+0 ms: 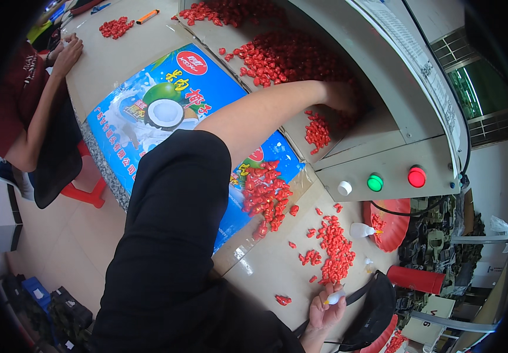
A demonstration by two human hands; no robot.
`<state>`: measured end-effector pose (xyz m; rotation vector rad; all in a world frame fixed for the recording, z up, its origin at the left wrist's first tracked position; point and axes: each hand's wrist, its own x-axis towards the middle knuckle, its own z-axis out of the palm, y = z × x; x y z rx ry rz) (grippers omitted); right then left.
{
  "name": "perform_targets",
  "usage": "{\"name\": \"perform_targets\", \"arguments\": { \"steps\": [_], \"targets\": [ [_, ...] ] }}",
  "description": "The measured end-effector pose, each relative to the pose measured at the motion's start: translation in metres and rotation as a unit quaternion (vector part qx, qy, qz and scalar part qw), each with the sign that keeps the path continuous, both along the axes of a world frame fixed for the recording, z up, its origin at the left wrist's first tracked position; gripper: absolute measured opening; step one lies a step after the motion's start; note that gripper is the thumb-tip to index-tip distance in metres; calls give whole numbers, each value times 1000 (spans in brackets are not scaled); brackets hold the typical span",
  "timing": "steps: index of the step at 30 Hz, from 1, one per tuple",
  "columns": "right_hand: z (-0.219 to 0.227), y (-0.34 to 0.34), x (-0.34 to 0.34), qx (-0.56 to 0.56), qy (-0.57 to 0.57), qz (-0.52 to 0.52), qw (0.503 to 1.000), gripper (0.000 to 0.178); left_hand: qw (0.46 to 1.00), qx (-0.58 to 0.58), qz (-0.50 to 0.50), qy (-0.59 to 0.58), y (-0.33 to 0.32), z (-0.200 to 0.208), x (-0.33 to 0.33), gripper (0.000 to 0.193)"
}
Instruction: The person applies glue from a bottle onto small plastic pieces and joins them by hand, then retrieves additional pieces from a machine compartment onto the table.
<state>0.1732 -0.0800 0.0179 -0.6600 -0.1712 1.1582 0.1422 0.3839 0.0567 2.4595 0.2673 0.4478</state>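
My left arm stretches out in a black sleeve, and my left hand [341, 97] reaches into a grey metal cabinet [360, 150]. Shadow hides its fingers, close to a heap of small glossy red pieces [283, 56]. At the lower right, my right hand [322, 315] has its fingers closed round a small white squeeze bottle [335, 297] with a yellow tip. Just beyond that hand lies a loose pile of red pieces [336, 250]. Another cluster of red pieces [265, 191] rests on the blue printed cardboard sheet [148, 138], beside my left sleeve.
Buttons, including a green one [375, 182] and a red one [417, 176], line the cabinet's front. A second white bottle [361, 230] touches a red dish [396, 235]. A black bag [374, 312] lies beside my right hand. At far left sits another person [15, 117], hands on the table.
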Motion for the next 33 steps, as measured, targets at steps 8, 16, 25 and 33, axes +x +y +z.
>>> {"name": "perform_targets", "arguments": {
  "steps": [8, 16, 25, 33],
  "targets": [
    [1, 0, 0, -6, 3, -7, 1000, 25, 997, 8, 4, 73, -7, -11, 22, 28],
    [1, -1, 0, -8, 14, -9, 1000, 24, 999, -28, 31, 23, 12, -14, 22, 30],
    [1, 0, 0, -4, 5, -10, 1000, 24, 965, -220, 91, -107, 29, -15, 14, 31],
    [0, -2, 2, 1, 22, 3, 1000, 24, 975, 193, 82, 75, 31, -10, -15, 21]
  ]
}}
